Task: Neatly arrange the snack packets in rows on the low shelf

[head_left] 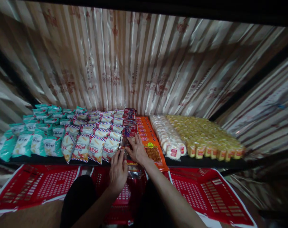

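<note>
My right hand [137, 150] lies with spread fingers on the dark red snack packets [130, 128], which form a narrow row on the shelf. Close to its left, my left hand [118, 171] has its fingers stretched toward the front end of that row; its fingertips are at the packets. Both hands partly cover the front packets. Left of them stand several white snack bags with striped tops [96, 147]. To the right lie flat orange snack packs [148, 136], and my right wrist crosses over their front edge.
Turquoise bags [22, 144] fill the shelf's left end. White round wrapped snacks [173, 152] and yellow wrapped snacks [205, 136] occupy the right. Red baskets [46, 183] sit below the black shelf edge [205, 163]. Striped plastic sheeting [124, 63] hangs behind, with a dark bar above.
</note>
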A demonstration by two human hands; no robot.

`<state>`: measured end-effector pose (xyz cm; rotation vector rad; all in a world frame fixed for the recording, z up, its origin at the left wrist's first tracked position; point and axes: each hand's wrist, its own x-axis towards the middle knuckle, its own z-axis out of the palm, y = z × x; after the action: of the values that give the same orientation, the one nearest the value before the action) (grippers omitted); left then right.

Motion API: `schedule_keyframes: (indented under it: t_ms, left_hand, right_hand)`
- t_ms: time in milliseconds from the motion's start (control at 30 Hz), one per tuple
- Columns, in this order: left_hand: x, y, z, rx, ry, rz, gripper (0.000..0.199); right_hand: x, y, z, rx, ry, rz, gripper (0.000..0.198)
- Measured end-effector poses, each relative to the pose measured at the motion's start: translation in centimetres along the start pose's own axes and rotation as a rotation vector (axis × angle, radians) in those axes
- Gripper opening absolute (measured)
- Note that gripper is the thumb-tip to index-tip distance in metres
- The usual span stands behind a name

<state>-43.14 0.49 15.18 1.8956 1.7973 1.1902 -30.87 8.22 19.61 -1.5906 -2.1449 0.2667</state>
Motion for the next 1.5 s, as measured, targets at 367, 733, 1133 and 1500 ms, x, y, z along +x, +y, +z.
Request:
schedule_keyframes:
  t_ms: [367, 733, 1133, 1500]
  left_hand:
    - [-2.3, 0.7, 1.1, 0.128, 0.08, 0.231, 0.044]
    - [-3.1, 0.4, 2.2, 0.059, 0.064, 0.272, 0.061]
    - [-3.5, 0.7, 2.4, 0.064, 0.019, 0.233, 0.06]
    - [-5.1, 1.1, 1.2, 0.06, 0.086, 0.26, 0.065]
  right_hand:
    - [-2.4, 1.9, -0.6, 0.298, 0.148, 0.057, 0.051]
    - [-3.7, 1.5, -2.5, 0.696, 0.001, 0.424, 0.07]
    - [-7.7, 1.9, -0.7, 0.681, 0.091, 0.464, 0.068]
    - [-10.3, 1.6, 0.1, 0.658, 0.101, 0.465, 0.073]
